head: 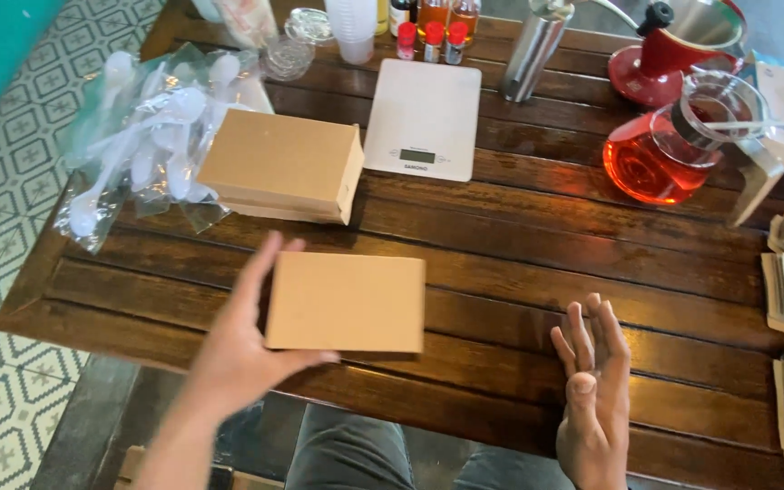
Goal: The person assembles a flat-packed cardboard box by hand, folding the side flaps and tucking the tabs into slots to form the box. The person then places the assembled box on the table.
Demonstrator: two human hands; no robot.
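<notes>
I judge I'm mid-pickup: my left hand (238,349) grips the flat cardboard box (347,302) by its edge over the worktop (537,245), while my right hand (592,390), empty and spread, needs to catch the opposite edge.

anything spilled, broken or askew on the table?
Nothing spilled or damaged. The left hand holds a flat brown box at the table's near edge; the right hand is open and empty. The bag of white plastic spoons overhangs the wooden table at its left edge, a bit loose.
</notes>
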